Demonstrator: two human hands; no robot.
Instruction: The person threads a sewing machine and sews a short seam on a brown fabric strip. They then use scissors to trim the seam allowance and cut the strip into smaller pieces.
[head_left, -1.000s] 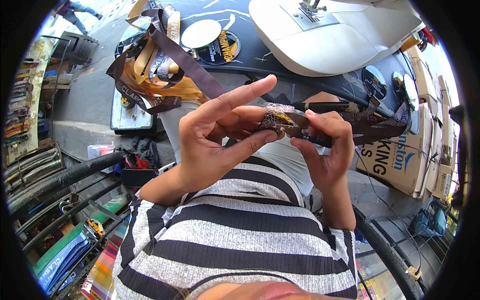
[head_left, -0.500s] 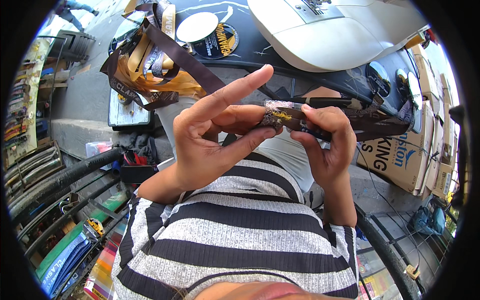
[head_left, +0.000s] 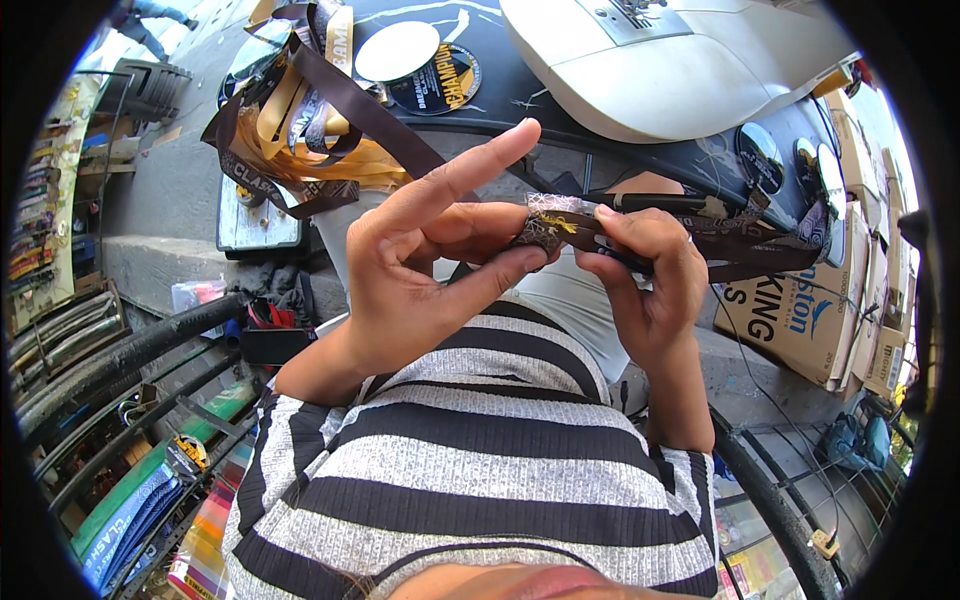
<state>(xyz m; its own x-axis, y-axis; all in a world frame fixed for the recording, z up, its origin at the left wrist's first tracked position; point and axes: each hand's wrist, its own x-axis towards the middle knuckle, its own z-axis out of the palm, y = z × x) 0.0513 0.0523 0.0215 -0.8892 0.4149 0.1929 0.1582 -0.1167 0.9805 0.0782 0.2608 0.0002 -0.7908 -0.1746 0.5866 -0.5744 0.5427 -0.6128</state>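
My left hand (head_left: 405,285) is closed in a pinch on the folded end of a dark patterned ribbon (head_left: 541,234), its index finger stretched out above. Loose yellow thread (head_left: 558,224) shows at the ribbon's end. From the other side my right hand (head_left: 655,270) pinches a slim dark piece (head_left: 588,222) against the ribbon; fingers hide most of it, so its kind is unclear. More dark printed ribbon (head_left: 770,245) trails off to the right of that hand. Both hands are above my lap, in front of the black table (head_left: 470,125).
Brown and gold ribbons (head_left: 370,120) hang off the table's left side. Round printed medallions (head_left: 440,80), a white disc (head_left: 397,51) and a white sewing machine (head_left: 660,70) are on the table. Cardboard boxes (head_left: 800,310) stand at right; black metal rails (head_left: 130,350) flank me.
Both hands have risen very slightly with the ribbon. My right fingers have shifted a little to the left, closer to the yellow thread. Both pinches stay closed.
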